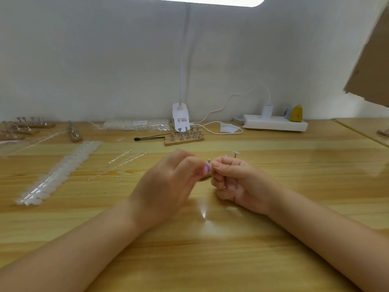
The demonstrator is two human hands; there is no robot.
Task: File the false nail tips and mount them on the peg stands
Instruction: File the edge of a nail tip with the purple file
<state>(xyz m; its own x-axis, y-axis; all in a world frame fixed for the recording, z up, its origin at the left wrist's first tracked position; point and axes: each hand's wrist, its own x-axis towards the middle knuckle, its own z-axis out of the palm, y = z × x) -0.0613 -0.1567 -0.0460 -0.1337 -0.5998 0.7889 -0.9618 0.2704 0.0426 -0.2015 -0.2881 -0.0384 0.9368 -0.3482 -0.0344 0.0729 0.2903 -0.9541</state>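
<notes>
both hands meet over the middle of the wooden table (273, 239), forearms lying on the boards. the left hand (166, 186) is blurred, its fingers curled inward, and its fingertips pinch a small nail file (205, 170) with a purple and pink striped end; a brownish part of it shows just below. the right hand (233, 180) faces it, thumb and forefinger closed tight at the file's striped end, the other fingers curled into the palm; what it pinches is too small to make out, so i cannot tell whether a nail tip sits between them. just behind the knuckles of the right hand stand a few loose metal pegs (235, 153), one with a pale cap on top. farther back, near the wall, a wooden peg stand (184, 140) carries two rows of metal pegs, and a black-tipped brush (147, 138) lies just left of it. to the left a long strip of clear false nail tips (61, 171) runs diagonally across the table, with bare plastic sprues (124, 163) beside it. more peg stands (27, 127) sit at the far left edge. a white lamp base (180, 116) and a white power strip (274, 122) stand against the wall.
</notes>
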